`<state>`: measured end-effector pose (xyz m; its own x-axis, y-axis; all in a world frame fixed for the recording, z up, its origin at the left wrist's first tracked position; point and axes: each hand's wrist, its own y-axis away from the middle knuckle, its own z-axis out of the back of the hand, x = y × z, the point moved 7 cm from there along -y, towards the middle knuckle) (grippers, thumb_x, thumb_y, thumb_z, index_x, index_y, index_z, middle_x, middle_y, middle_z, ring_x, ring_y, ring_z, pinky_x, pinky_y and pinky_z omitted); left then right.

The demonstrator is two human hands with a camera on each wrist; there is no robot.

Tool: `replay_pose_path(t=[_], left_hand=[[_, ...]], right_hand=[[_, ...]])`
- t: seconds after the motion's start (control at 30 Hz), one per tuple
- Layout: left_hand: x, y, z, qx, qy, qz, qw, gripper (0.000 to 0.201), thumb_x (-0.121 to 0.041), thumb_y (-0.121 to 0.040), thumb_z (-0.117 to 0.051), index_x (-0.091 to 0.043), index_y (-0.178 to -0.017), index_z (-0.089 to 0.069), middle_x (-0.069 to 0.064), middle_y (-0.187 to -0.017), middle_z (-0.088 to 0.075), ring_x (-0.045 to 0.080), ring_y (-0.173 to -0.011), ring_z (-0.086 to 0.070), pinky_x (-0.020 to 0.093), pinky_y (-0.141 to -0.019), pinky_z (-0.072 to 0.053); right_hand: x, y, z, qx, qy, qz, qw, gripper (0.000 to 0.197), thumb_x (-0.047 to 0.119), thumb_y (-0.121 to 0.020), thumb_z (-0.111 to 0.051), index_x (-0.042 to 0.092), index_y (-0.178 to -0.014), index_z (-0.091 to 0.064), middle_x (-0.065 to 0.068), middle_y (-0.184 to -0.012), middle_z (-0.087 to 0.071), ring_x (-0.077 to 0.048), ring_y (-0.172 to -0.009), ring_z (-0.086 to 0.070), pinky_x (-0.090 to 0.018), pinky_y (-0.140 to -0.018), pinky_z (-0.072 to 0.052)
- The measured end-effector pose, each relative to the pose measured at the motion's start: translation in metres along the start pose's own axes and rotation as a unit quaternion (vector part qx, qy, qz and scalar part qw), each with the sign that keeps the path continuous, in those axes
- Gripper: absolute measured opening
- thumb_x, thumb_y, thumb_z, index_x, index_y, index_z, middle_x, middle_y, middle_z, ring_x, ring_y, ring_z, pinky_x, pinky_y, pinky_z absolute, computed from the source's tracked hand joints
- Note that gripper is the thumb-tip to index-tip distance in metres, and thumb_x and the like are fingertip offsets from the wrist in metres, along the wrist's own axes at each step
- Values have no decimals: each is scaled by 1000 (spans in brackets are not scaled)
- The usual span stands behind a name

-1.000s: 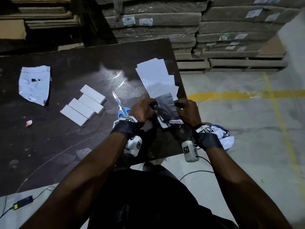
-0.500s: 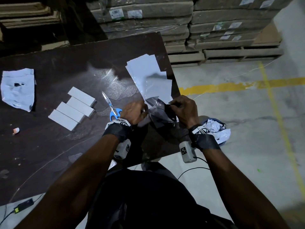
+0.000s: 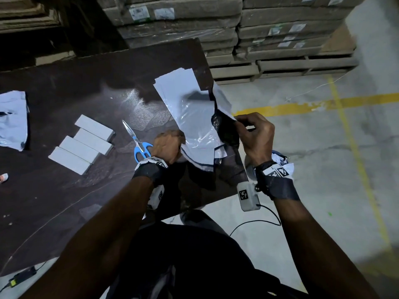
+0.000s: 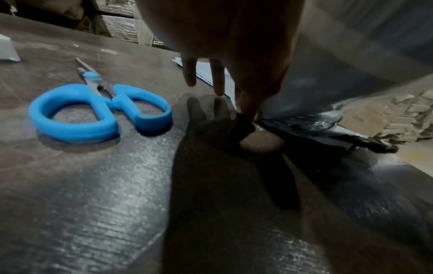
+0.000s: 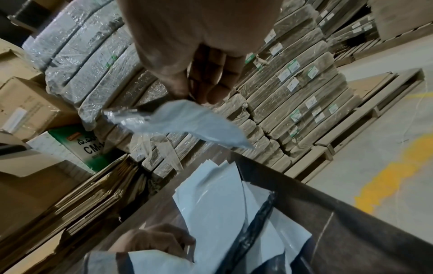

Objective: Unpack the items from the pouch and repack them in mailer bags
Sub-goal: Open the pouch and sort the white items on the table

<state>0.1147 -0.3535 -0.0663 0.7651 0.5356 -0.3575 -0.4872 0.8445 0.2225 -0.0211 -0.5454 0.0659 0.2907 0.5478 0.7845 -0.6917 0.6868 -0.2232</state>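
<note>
Right hand (image 3: 255, 134) pinches mailer bag (image 3: 198, 124) flap; left hand (image 3: 167, 145) pins corner.

dim warehouse light, glare on the table (image 3: 64, 100), blurred wrist views, wide-angle edge distortion.

Left hand (image 4: 234, 55) pinches mailer bag (image 4: 351, 64); blue scissors (image 4: 98, 111) beside.

The dark, glossy surface (image 3: 64, 87) carries four white boxes (image 3: 83, 143) side by side in a stepped row, touching. Just beside them lie blue-handled scissors (image 3: 138, 143), blades shut. A stack of white mailer bags (image 3: 183, 100) lies near the right edge. A crumpled white bag (image 3: 13, 119) lies far left.
</note>
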Motion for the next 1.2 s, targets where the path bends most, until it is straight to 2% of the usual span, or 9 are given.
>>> replay_pose_path(t=[0.17, 0.3, 0.43, 0.53, 0.6, 0.7, 0.9, 1.1, 1.2], left_hand=[[-12, -1, 9, -72, 53, 18, 996, 34, -24, -72, -48, -26, -96, -72, -5, -114, -68, 24, -111, -60, 42, -85, -48], [-18, -4, 5, -11, 16, 2, 1000, 18, -24, -76, -54, -27, -93, -58, -12, -108, -57, 21, -111, -52, 40, -79, -39], [-18, 19, 37, 22, 120, 40, 992, 60, -50, -82, -44, -22, -133, -56, 3, -124, -65, 26, -115, -60, 42, -91, -51], [-20, 60, 85, -69, 464, 95, 878, 49, -54, -87, -62, -20, -122, -64, 0, -113, -71, 11, -103, -67, 32, -90, -54], [-17, 92, 107, -115, 586, 133, 791, 39, -53, -87, -60, -25, -113, -67, -2, -107, -73, 11, -96, -69, 26, -73, -57], [0, 135, 125, -168, 568, 188, 783, 30, -53, -84, -69, -26, -96, -68, -7, -85, -69, 11, -85, -69, 23, -58, -52], [80, 218, 112, -268, 557, 312, 722, 15, -9, -89, -67, -11, -74, -70, -2, -61, -63, 18, -64, -57, 36, -64, -48], [147, 294, 137, -297, 446, 315, 784, 28, -6, -93, -62, 5, -68, -58, -9, -50, -53, 6, -45, -45, 28, -52, -37], [170, 321, 159, -229, 357, 306, 853, 21, -15, -93, -61, -5, -76, -66, -4, -58, -60, 10, -49, -50, 26, -51, -41]], right_hand=[[7, -3, 7, 10, -17, -8, 1000, 7, 11, -79, -71, 11, -83, -77, 9, -75, -64, 3, -68, -60, -17, -66, -47], [15, 4, 0, 35, -46, -5, 998, 5, 12, -81, -73, 10, -84, -76, 7, -75, -65, -3, -68, -62, -21, -64, -49], [31, 13, -19, 81, -63, 31, 994, 6, 16, -82, -74, 10, -83, -77, 3, -77, -70, -7, -70, -65, -20, -63, -49], [46, 23, -46, 123, -101, 19, 987, 7, 18, -83, -75, 11, -83, -77, 4, -78, -73, -3, -72, -67, -23, -65, -52], [61, 35, -73, 161, -128, 21, 978, 8, 18, -83, -75, 11, -84, -76, 2, -79, -74, -6, -73, -69, -28, -67, -55], [92, 59, -118, 201, -138, 28, 969, 10, 20, -79, -77, 13, -86, -76, 2, -75, -73, -9, -70, -68, -27, -66, -53], [155, 105, -184, 226, -95, 34, 969, 15, 21, -75, -78, 17, -80, -65, 13, -63, -57, -6, -60, -56, -17, -59, -42], [234, 144, -226, 300, -74, 181, 934, 26, 9, -81, -68, 24, -102, -65, 9, -63, -56, -4, -59, -54, -1, -65, -34], [271, 166, -254, 352, 1, 361, 864, 45, 5, -83, -61, 28, -122, -60, 2, -85, -57, -18, -80, -55, -15, -75, -34]])
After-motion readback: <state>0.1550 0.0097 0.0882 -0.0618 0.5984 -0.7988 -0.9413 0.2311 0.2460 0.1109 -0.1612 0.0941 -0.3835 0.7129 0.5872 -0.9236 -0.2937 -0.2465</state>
